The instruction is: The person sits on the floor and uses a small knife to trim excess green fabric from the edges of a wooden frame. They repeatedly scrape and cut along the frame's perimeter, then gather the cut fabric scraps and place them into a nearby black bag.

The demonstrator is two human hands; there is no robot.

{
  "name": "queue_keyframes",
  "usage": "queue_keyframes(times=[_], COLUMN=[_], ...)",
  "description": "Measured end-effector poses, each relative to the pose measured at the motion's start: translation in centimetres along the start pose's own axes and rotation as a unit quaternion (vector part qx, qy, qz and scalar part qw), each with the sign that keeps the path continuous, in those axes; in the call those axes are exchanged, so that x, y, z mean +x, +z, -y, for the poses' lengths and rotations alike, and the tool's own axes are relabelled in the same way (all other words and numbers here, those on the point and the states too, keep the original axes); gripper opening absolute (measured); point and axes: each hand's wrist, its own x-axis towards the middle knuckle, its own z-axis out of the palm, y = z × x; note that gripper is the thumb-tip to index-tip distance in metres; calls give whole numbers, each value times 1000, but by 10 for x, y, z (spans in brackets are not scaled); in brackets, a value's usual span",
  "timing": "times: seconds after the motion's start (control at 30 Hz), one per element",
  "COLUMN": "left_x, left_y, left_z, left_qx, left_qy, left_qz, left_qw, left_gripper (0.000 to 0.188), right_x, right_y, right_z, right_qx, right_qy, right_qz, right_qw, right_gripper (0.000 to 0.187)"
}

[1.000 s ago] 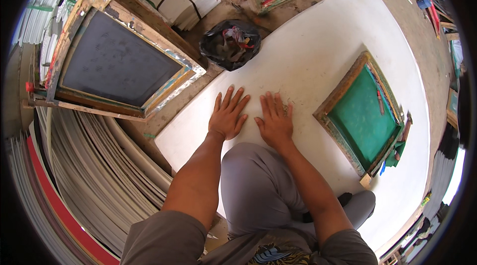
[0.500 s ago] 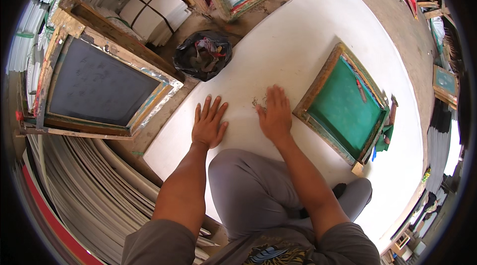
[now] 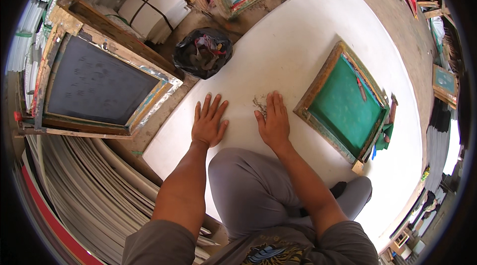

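My left hand point(image 3: 208, 123) rests flat, fingers spread, on a large white board point(image 3: 308, 21) and holds nothing. To its right my right hand point(image 3: 273, 121) also lies palm down on the board, fingers stretched out and thumb apart. Against its thumb side sits a small heap of thin dark scraps point(image 3: 259, 102), partly hidden by the fingers. Farther right, a wooden-framed screen with green mesh point(image 3: 343, 106) lies on the board, apart from my hand. A slim red-handled tool point(image 3: 361, 89) lies in it.
A black plastic bag point(image 3: 203, 66) with scraps stands at the board's far left edge. A dark framed screen point(image 3: 102, 83) leans at the left, above stacked grey sheets point(image 3: 94, 190). Green cloth point(image 3: 383, 138) lies beyond the green screen. Strapped white sheets point(image 3: 151, 9) stand behind.
My right hand has shifted slightly toward me, and more of the dark scraps shows beside its fingers. My left hand stays in almost the same place.
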Motion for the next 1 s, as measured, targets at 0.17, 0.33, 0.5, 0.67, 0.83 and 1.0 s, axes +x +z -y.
queue_keyframes(times=[0.17, 0.33, 0.5, 0.67, 0.83, 1.0], left_x=[0, 1, 0, -1, 1, -2], left_y=[0, 0, 1, -1, -1, 3], left_z=[0, 2, 2, 1, 0, 2], left_qx=[0, -28, -20, -29, -33, -20], left_qy=[4, 7, 3, 11, 18, 11], left_qz=[-5, -11, -10, -26, -26, -18], left_qw=[1000, 1000, 1000, 999, 999, 1000], left_gripper=[62, 63, 62, 62, 62, 62], right_x=[10, 8, -13, 11, 18, -17], right_y=[11, 16, 23, 11, 35, -3], right_z=[-12, -9, 11, 16, -12, -17], right_qx=[-29, -29, -23, -19, -74, -76], right_qy=[75, 98, -32, -114, -194, -179], right_qz=[-109, -67, -28, -63, -75, -58], right_qw=[991, 992, 999, 991, 975, 979], right_gripper=[87, 88, 85, 66, 55, 57])
